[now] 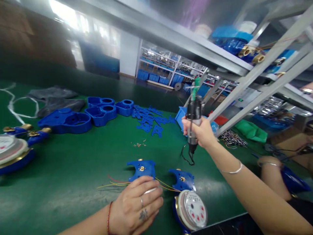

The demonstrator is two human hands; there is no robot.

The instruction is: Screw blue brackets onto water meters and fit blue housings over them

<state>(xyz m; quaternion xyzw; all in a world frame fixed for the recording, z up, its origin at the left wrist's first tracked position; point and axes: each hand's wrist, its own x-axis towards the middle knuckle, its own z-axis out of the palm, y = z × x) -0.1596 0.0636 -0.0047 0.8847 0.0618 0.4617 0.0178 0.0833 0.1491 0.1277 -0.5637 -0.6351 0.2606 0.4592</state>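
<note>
My right hand (201, 130) is wrapped round a black and grey electric screwdriver (194, 111), held upright above the bench with its tip downward. A green piece shows at its top end, where it hangs. Near the front edge, my left hand (139, 205) is closed over a water meter, mostly hidden; a pale bit of its face shows between the fingers. A blue plastic bracket (143, 169) with a brass fitting stands just beyond those fingers. To the right lies a second water meter (193, 209) with another blue bracket (184, 179) behind it. Thin red and yellow wires (114, 183) run beside the left hand.
Small screws (139, 144) lie mid-bench. Behind them are a pile of blue brackets (146, 117) and several blue housings (70, 120). Another meter (12, 150) sits at left. A metal shelf frame (244, 85) rises at right; a person's forearm (271, 173) is beside it.
</note>
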